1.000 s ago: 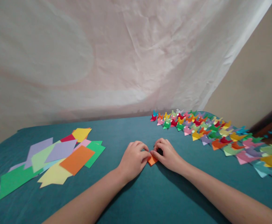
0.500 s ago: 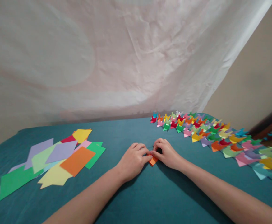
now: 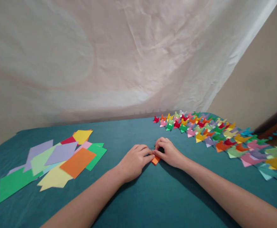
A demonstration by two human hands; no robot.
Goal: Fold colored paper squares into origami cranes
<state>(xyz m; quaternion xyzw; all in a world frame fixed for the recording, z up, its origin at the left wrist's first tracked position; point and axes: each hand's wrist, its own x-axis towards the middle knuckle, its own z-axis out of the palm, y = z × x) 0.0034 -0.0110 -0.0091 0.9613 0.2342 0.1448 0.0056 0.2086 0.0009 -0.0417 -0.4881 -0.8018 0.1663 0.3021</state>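
A small folded piece of orange paper lies on the teal table cover in the middle. My left hand has its fingers curled and pinches the paper's left side. From the right, my right hand pinches the same piece with bent fingers. The two sets of fingertips meet over the paper and hide most of it.
A loose pile of flat coloured paper sheets lies at the left. Several rows of small folded paper figures in many colours run along the right side. A creased white cloth hangs behind the table.
Both hands stay pinched on the orange paper. The view has shifted slightly; the hands sit a little higher in the picture.
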